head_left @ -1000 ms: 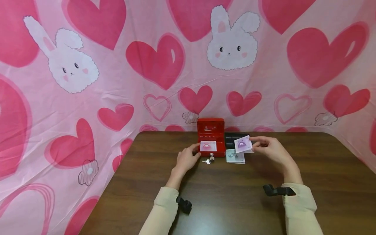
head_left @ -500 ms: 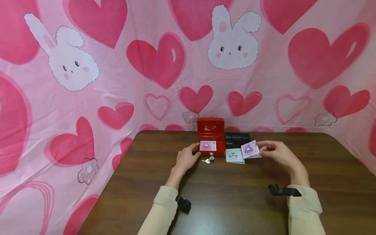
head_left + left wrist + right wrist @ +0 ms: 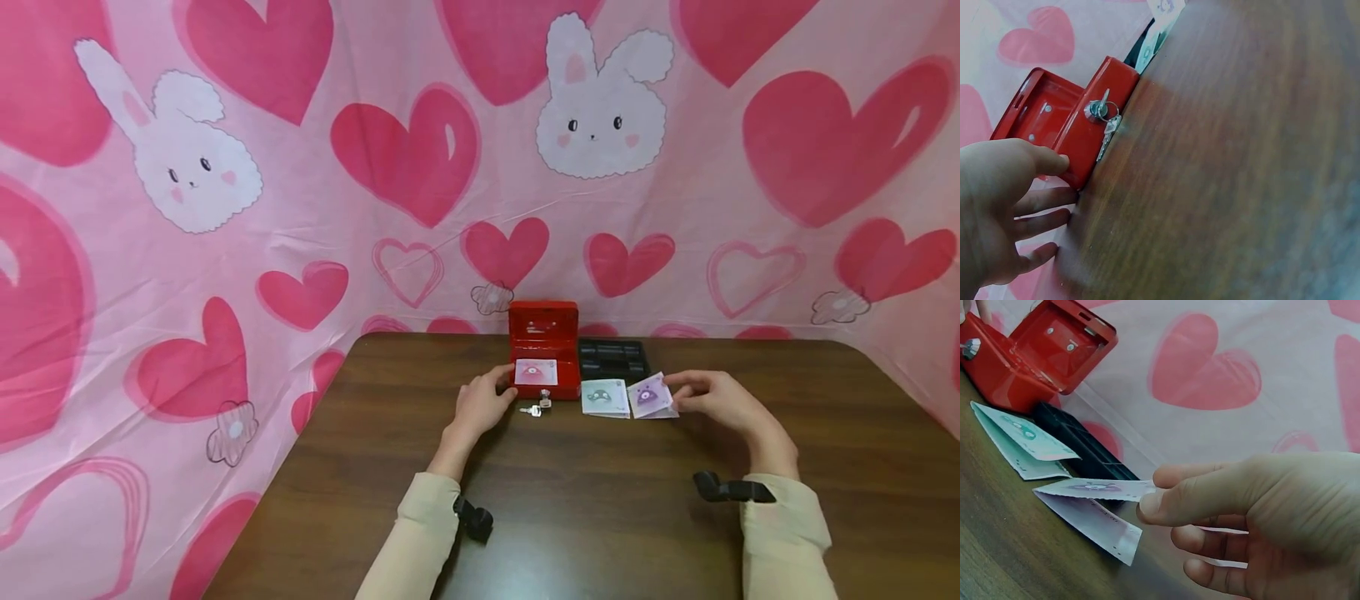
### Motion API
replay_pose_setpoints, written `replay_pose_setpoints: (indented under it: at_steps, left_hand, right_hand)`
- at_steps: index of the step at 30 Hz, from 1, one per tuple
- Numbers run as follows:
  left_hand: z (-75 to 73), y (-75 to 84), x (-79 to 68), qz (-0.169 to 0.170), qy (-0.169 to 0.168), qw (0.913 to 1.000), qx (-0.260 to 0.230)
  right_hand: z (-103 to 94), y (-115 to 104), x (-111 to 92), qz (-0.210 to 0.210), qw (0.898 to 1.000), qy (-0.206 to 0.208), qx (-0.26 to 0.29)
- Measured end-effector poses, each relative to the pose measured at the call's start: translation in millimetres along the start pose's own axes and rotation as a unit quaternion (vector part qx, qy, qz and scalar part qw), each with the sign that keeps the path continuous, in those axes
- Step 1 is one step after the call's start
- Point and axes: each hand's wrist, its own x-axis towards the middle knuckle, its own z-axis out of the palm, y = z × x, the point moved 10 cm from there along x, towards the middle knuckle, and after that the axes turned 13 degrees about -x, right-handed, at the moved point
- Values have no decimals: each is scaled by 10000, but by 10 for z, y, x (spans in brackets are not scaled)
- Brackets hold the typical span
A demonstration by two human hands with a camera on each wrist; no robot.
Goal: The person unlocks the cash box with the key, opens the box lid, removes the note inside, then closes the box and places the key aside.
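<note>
An open red cash box [image 3: 572,389] stands at the back of the table, with a pink play banknote [image 3: 536,372] in it. My left hand [image 3: 482,403] holds the box at its front left corner, thumb on the front wall and fingers by the side. Keys [image 3: 1108,128] hang from the lock in the front wall. My right hand [image 3: 720,404] pinches a folded purple play banknote [image 3: 1085,519] between thumb and index finger, its other fingers loose. The purple note hangs half unfolded beside a folded green play banknote [image 3: 604,397] on the table.
A black compartment tray [image 3: 613,359] lies right of the cash box, behind the notes. A pink cloth [image 3: 420,275] with hearts and rabbits hangs along the back edge of the wooden table [image 3: 585,500]. Black bands [image 3: 731,488] sit around both wrists.
My right hand has moved right and down with the purple note, from over the green note to beside it. The black tray shows more fully. My left hand stays at the box.
</note>
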Motion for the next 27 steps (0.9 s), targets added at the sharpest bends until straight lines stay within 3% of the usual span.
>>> replay_pose_setpoints:
  at_steps: [13,27]
  left_hand:
    - [7,-20,12,-11,-2,10000,35]
    - [19,-34,14,-56,-81,9999,-38]
  right_hand:
    - [73,60,7,152,9992,-315,-200]
    - [-38,-239,79,-78,9977,288,-614]
